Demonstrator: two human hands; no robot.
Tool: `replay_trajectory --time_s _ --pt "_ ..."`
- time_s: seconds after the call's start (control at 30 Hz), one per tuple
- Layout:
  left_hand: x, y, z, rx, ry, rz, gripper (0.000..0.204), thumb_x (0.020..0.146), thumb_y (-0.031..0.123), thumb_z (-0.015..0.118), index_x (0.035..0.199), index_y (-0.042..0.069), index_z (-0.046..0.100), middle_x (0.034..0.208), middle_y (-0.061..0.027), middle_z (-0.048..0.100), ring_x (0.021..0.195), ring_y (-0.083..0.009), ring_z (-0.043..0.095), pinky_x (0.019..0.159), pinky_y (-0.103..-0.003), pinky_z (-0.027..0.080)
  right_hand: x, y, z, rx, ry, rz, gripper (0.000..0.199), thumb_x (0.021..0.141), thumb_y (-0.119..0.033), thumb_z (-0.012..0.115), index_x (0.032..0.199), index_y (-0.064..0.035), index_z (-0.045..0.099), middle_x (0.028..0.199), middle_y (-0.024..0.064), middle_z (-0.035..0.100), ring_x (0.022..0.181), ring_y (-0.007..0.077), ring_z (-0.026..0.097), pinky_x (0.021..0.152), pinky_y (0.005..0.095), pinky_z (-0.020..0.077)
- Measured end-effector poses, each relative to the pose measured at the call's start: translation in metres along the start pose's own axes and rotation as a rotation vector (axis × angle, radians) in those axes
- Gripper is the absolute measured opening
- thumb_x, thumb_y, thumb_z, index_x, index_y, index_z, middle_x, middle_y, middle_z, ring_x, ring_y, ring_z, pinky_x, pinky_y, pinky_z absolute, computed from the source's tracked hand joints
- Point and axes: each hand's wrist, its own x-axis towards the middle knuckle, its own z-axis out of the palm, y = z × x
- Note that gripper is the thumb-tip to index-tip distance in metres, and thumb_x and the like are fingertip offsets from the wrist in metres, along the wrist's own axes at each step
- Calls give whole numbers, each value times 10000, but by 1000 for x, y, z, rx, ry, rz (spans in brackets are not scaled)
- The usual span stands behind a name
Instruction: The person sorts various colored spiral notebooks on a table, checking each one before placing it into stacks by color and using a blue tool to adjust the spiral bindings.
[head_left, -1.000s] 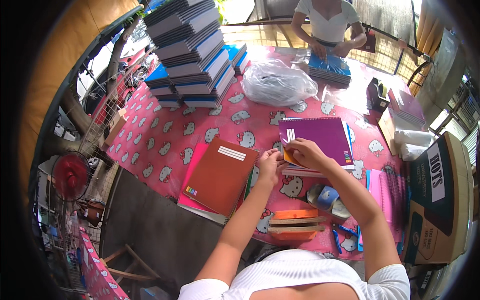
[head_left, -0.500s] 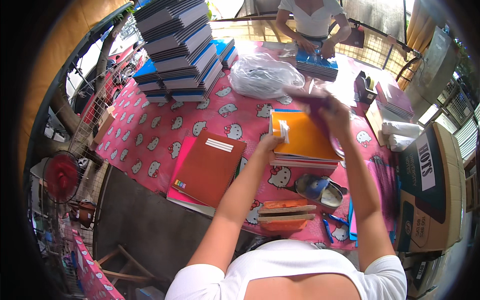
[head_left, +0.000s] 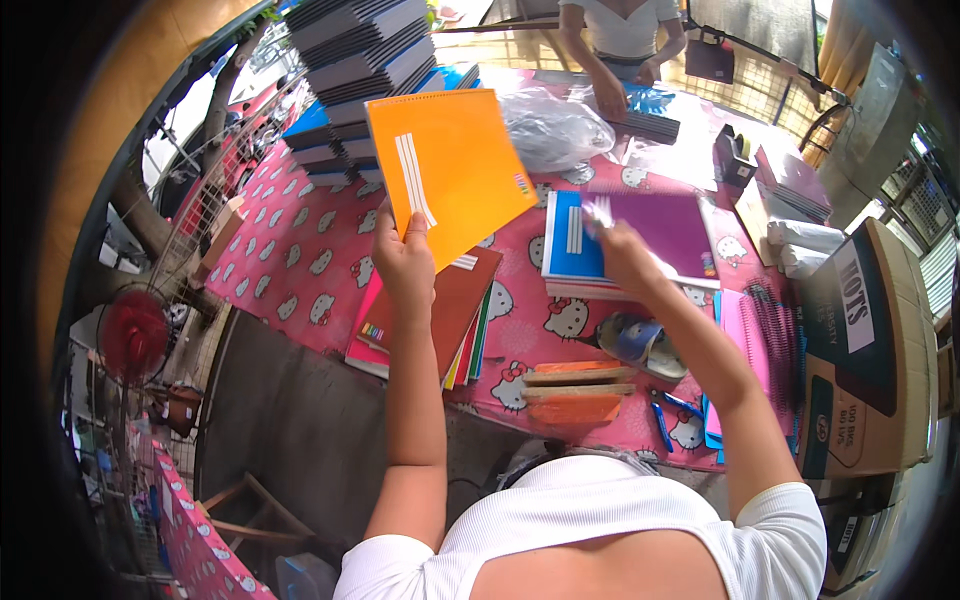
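My left hand [head_left: 402, 262] grips an orange notebook [head_left: 445, 170] by its lower edge and holds it up above a small pile of notebooks with a brown cover on top [head_left: 440, 315]. My right hand [head_left: 620, 250] rests on a purple notebook [head_left: 665, 230] that lies tilted over a blue one [head_left: 567, 245] on a second pile. Its fingers touch the purple cover's left part. Both piles lie on a pink patterned table [head_left: 300, 250].
A tall stack of dark notebooks [head_left: 365, 60] stands at the far left. A clear plastic bag [head_left: 555, 130] lies beyond the piles. Another person [head_left: 620, 45] handles blue items across the table. A cardboard box [head_left: 865, 340] stands at right; a tape dispenser [head_left: 640, 340] and orange pads [head_left: 575, 390] lie near me.
My left hand has lifted the orange notebook off the right pile and carried it left and up. The purple and blue notebooks beneath are now uncovered, with my right hand on them.
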Motion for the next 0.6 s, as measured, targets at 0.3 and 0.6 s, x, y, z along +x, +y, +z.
replay_trajectory --time_s 0.3,0.6 --pt "-100 18 -47 -473 -446 -362 345 887 101 640 1198 5 527 1100 -40 603 1001 -103 547 891 -271 430 -115 -40 -54 1378 128 204 641 693 27 739 1269 -44 466 1147 120 597 1120 249 545 966 372 441" --pt "-142 18 -47 -425 -586 -265 367 874 121 667 1194 17 521 1109 -41 594 994 -106 546 906 -288 425 -210 -47 -45 1032 149 324 188 734 133 650 866 -1 658 926 58 668 869 132 641 745 283 527"
